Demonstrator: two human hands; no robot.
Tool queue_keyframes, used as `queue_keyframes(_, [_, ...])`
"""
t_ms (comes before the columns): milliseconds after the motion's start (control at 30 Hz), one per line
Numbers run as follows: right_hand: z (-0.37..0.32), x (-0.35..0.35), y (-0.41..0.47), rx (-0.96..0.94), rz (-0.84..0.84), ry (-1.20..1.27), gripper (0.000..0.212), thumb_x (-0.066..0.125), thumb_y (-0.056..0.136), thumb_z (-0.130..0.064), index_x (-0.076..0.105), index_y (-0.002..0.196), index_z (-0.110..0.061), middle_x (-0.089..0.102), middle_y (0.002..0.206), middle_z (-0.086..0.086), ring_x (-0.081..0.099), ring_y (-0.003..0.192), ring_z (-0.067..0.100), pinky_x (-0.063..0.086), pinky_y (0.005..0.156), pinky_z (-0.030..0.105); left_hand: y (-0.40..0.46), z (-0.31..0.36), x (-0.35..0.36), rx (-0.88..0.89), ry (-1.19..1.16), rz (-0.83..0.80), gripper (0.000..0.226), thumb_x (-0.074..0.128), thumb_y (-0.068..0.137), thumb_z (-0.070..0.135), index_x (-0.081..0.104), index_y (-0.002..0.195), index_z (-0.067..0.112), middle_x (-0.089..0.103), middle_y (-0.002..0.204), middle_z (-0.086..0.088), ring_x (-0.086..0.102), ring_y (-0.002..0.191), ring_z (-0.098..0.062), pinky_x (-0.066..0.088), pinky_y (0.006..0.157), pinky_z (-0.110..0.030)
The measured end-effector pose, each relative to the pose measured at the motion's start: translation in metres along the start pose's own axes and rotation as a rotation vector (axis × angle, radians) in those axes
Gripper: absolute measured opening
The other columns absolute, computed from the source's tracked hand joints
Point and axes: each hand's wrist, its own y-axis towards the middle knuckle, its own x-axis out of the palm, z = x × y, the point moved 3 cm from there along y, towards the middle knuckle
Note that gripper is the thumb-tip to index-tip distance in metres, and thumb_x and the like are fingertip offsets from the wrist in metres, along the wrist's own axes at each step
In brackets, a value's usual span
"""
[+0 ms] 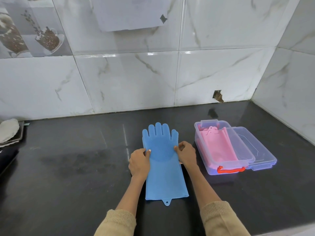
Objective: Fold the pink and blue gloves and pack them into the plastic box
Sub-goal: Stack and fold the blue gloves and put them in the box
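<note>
One blue glove [164, 166] lies flat on the dark worktop [71, 160] in front of us, fingers pointing toward the tiled wall [129, 79] and the cuff with its small hanging tab nearest our body. We pinch it at the palm from both sides: our left hand [139, 161] grips the left edge between thumb and fingers, and our right hand [185, 155] grips the right edge the same way. Both sleeves [117, 222] are tan. To the right of the glove stands the clear plastic box [221, 147], open, with the pink glove [219, 147] already lying folded inside and a red handle [230, 170] at its near end. The box's clear lid [259, 150] rests just beside it on the right, partly under it. At the far left edge of the worktop sits a metal tray [18, 135] with a pale cloth on it.
</note>
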Motion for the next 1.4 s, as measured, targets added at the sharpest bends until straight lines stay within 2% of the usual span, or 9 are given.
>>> queue_keyframes(200, [0.006,-0.007,-0.003,0.05,-0.026,-0.163,0.019,0.066,0.087,-0.025,0.067,0.093,-0.007,0.065,0.084,0.007,0.059,0.071,0.016,0.045,0.072,0.025,0.001,-0.002,-0.007,-0.063,0.043,-0.057,0.036,0.055,0.094,0.03,0.057,0.064,0.011,0.059,0.062,-0.003,0.053,0.055,-0.019,0.039,0.05,-0.024])
queue_keyframes(300, [0.01,-0.01,-0.007,0.044,-0.068,-0.169,0.016,0.066,0.087,-0.022,0.069,0.091,-0.007,0.069,0.088,0.01,0.062,0.071,0.018,0.05,0.073,0.026,-0.001,-0.006,-0.009,-0.077,0.04,-0.093,0.03,0.062,0.09,0.03,0.059,0.064,0.015,0.07,0.071,-0.008,0.06,0.059,-0.02,0.046,0.056,-0.026])
queue_keyframes(433, [0.012,-0.01,-0.011,0.013,-0.027,-0.096,0.012,0.065,0.088,-0.021,0.065,0.092,-0.01,0.069,0.096,0.009,0.066,0.083,0.022,0.055,0.089,0.037,-0.003,-0.006,-0.01,-0.068,0.009,-0.068,0.027,0.066,0.087,0.028,0.067,0.066,0.011,0.07,0.071,-0.006,0.065,0.063,-0.021,0.052,0.061,-0.03])
queue_keyframes(600, [0.014,-0.012,-0.012,0.001,-0.002,-0.06,0.008,0.065,0.088,-0.023,0.06,0.088,-0.016,0.068,0.097,0.007,0.066,0.084,0.022,0.056,0.089,0.04,-0.006,-0.005,-0.01,-0.073,-0.005,-0.05,0.029,0.067,0.087,0.029,0.07,0.073,0.003,0.07,0.07,-0.008,0.067,0.064,-0.024,0.055,0.065,-0.033])
queue_keyframes(900, [0.014,-0.009,-0.015,-0.037,-0.002,-0.102,0.011,0.066,0.087,-0.024,0.061,0.086,-0.015,0.068,0.095,0.005,0.062,0.081,0.015,0.048,0.083,0.023,-0.005,-0.003,-0.01,-0.097,0.027,-0.045,0.035,0.063,0.087,0.024,0.052,0.058,0.008,0.054,0.057,-0.004,0.049,0.05,-0.018,0.037,0.046,-0.022])
queue_keyframes(1033, [0.013,-0.009,-0.016,-0.028,-0.025,-0.101,0.012,0.066,0.087,-0.025,0.059,0.086,-0.015,0.066,0.094,0.005,0.06,0.079,0.014,0.049,0.081,0.025,-0.003,-0.001,-0.01,-0.051,0.058,-0.071,0.025,0.063,0.089,0.02,0.066,0.072,0.002,0.062,0.069,-0.006,0.057,0.062,-0.02,0.043,0.055,-0.028])
queue_keyframes(1200, [0.013,-0.01,-0.017,-0.026,-0.037,-0.114,0.013,0.065,0.088,-0.025,0.058,0.088,-0.015,0.065,0.097,0.005,0.056,0.081,0.012,0.044,0.079,0.022,-0.001,-0.001,-0.01,-0.011,0.063,-0.076,0.024,0.062,0.091,0.02,0.065,0.075,0.002,0.062,0.072,-0.007,0.058,0.064,-0.02,0.052,0.061,-0.032])
queue_keyframes(1300, [0.013,-0.011,-0.016,-0.004,-0.049,-0.115,0.013,0.063,0.089,-0.026,0.058,0.089,-0.014,0.067,0.098,0.008,0.061,0.083,0.017,0.05,0.083,0.027,0.002,-0.005,-0.011,-0.09,-0.044,-0.092,0.022,0.068,0.086,0.023,0.07,0.079,0.003,0.069,0.077,-0.009,0.067,0.069,-0.025,0.06,0.069,-0.04])
queue_keyframes(1400, [0.013,-0.012,-0.015,0.026,-0.038,-0.088,0.018,0.065,0.088,-0.027,0.062,0.092,-0.011,0.068,0.096,0.009,0.065,0.084,0.022,0.054,0.087,0.035,-0.001,-0.005,-0.01,-0.188,-0.039,-0.076,0.022,0.069,0.085,0.028,0.07,0.084,0.006,0.07,0.084,-0.008,0.068,0.074,-0.026,0.057,0.067,-0.036])
